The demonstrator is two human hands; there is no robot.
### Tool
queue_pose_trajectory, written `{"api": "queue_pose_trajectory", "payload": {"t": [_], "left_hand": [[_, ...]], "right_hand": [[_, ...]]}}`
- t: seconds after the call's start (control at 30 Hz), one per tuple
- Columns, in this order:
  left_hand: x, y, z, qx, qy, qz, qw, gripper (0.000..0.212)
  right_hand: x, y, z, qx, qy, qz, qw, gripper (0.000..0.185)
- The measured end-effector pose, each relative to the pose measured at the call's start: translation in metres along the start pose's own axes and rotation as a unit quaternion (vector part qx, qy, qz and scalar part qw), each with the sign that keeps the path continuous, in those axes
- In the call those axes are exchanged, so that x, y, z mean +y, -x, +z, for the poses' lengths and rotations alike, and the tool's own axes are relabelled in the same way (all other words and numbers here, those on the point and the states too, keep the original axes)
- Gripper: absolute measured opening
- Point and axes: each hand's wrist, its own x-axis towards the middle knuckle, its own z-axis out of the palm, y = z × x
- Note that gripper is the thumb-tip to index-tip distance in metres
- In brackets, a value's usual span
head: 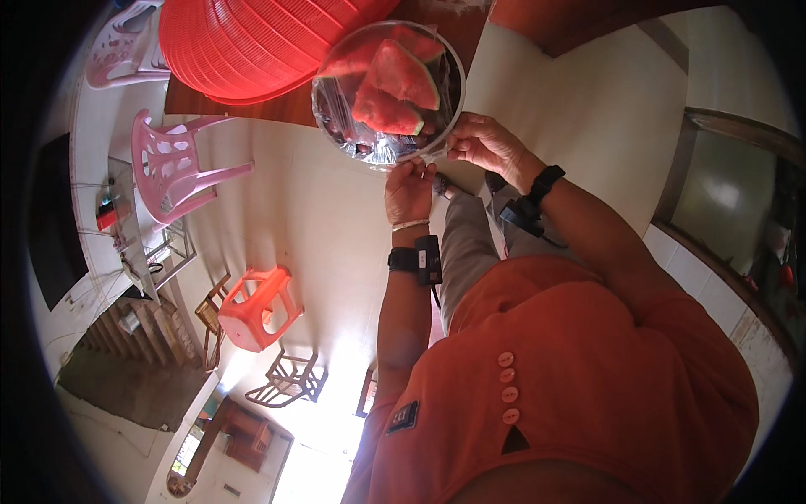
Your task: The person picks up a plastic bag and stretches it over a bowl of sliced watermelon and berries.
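Note:
A round clear bowl (463,82), with plastic wrap (334,107) stretched over it, stands at the near edge of a brown table (252,108). Slices of watermelon (393,75) show at the bowl's top, with dark round pieces lower down that I cannot name. My left hand (409,189) is at the bowl's near rim, fingertips on the hanging wrap. My right hand (485,143) is at the rim's near right, thumb and fingers pinching the wrap's edge. Both wrists wear black straps with small devices.
A large red plastic mesh food cover (252,47) lies on the table, left of the bowl. Pink plastic chairs (167,167) stand at the left. Farther off are an orange plastic stool (252,315) and a small wooden chair (289,378). A dark-framed opening (724,183) is at the right.

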Motion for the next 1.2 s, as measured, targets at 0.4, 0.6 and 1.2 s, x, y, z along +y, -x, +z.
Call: {"api": "queue_pose_trajectory", "payload": {"t": [0.4, 0.6, 1.2], "left_hand": [[-0.005, -0.008, 0.003, 0.068, -0.083, 0.062, 0.992, 0.015], [0.035, 0.000, -0.028, 0.074, -0.070, 0.014, 0.995, 0.022], [0.115, -0.018, 0.028, 0.224, -0.325, 0.151, 0.906, 0.027]], "right_hand": [[0.004, -0.003, 0.020, 0.151, 0.362, -0.164, 0.905, 0.010], [-0.001, 0.000, 0.040, 0.240, 0.248, -0.085, 0.935, 0.008], [-0.019, 0.015, 0.058, 0.335, 0.288, 0.044, 0.896, 0.015]]}}
